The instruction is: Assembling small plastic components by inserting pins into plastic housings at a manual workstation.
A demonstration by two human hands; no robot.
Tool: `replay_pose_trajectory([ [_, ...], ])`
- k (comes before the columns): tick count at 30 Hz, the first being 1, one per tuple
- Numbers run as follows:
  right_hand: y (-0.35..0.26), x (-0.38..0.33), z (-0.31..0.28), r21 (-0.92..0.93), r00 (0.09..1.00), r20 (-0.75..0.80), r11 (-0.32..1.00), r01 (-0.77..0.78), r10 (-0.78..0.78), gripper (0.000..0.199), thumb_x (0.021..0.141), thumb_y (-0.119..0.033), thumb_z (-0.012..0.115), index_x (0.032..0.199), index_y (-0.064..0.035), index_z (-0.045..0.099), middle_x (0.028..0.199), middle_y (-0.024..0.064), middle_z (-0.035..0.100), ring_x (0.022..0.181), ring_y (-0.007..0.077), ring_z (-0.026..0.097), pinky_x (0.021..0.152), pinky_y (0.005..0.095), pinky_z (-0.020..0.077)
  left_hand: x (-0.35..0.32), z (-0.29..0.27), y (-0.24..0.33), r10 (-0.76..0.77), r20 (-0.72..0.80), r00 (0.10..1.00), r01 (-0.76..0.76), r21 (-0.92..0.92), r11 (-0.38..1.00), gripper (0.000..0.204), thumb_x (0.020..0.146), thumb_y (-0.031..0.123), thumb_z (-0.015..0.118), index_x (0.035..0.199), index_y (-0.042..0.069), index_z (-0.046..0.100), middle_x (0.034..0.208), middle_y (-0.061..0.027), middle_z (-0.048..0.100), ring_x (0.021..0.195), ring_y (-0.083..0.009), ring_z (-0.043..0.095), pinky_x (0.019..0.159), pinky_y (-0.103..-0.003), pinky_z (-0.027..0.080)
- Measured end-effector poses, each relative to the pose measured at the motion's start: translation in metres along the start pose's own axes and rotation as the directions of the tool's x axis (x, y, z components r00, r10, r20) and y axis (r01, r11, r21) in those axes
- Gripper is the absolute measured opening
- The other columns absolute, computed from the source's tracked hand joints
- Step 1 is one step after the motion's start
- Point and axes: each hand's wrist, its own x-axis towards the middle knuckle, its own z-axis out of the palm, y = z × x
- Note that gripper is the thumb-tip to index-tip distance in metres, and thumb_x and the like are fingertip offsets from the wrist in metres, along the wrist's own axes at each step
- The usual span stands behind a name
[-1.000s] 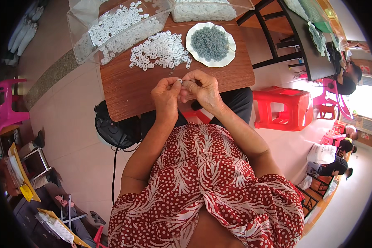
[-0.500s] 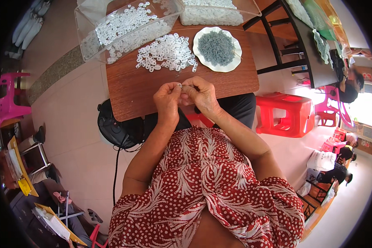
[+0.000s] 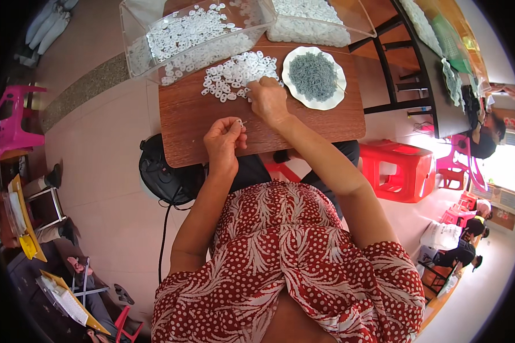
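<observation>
Far left of frame: pink plastic chair (image 3: pixel 8 123) on the pale floor, upper left. Lower left, some clutter with yellow edges, too distorted to identify.

Left of centre: black round object (image 3: pixel 166 177) on the floor, half tucked under the near edge of the brown wooden table (image 3: pixel 194 123).

Upper centre-left: clear plastic bin (image 3: pixel 183 37) at the table's far edge, full of small white rings. Just in front of it, a loose pile of white rings (image 3: pixel 234 74) lying on the table top.

Centre: left hand (image 3: pixel 224 142) over the table's near part, fingers pinched narrow on something tiny; can't tell what it is. Right hand (image 3: pixel 268 98) further up, curled fingertips at the right edge of the ring pile, touching it; can't tell if it has a ring gripped.

Right of centre: white plate (image 3: pixel 333 97) heaped with small grey pieces, just beside the right hand. Second clear bin (image 3: pixel 309 23) of white pieces above it.

Right: red plastic stool (image 3: pixel 397 168) on the floor. Far right edge: other people, seated, small and warped.
</observation>
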Motion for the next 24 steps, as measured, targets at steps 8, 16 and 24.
replay_pose_trajectory([
  [8, -0.001, 0.012, 0.012, -0.177, 0.991, 0.137, 0.984, 0.035, -0.010, 0.008, 0.063, -0.008, 0.061, 0.069, -0.0028, 0.060, 0.078, 0.0170, 0.057, 0.079, 0.0318, 0.056, 0.066, 0.0367, 0.0492, 0.005, -0.004, 0.001, -0.001, -0.038, 0.999, 0.001, -0.002, 1.000, 0.008, 0.084, 0.006, 0.059, 0.089, 0.000, 0.058, 0.074, -0.0058, 0.060, 0.056, -0.0099, 0.054, 0.047, -0.021, 0.043],
  [16, 0.001, 0.024, 0.011, -0.164, 0.977, 0.215, 0.986, 0.026, 0.010, 0.015, 0.065, -0.010, 0.062, 0.077, 0.0001, 0.060, 0.084, 0.0186, 0.059, 0.082, 0.0315, 0.057, 0.071, 0.0362, 0.0481, 0.009, -0.001, 0.004, 0.017, -0.003, 1.000, -0.017, 0.018, 1.000, 0.010, 0.084, 0.007, 0.059, 0.090, 0.000, 0.058, 0.075, -0.0064, 0.060, 0.058, -0.0109, 0.055, 0.049, -0.022, 0.045],
  [24, -0.003, 0.007, -0.020, 0.161, 0.994, 0.094, 0.985, -0.069, 0.054, 0.014, 0.072, -0.009, 0.065, 0.076, -0.0007, 0.054, 0.075, 0.0130, 0.060, 0.070, 0.0259, 0.059, 0.061, 0.0349, 0.0455, 0.007, 0.002, 0.012, 0.010, -0.012, 1.000, -0.011, -0.016, 1.000, 0.009, 0.085, 0.007, 0.058, 0.091, 0.000, 0.058, 0.077, -0.0073, 0.060, 0.059, -0.0118, 0.056, 0.049, -0.022, 0.045],
])
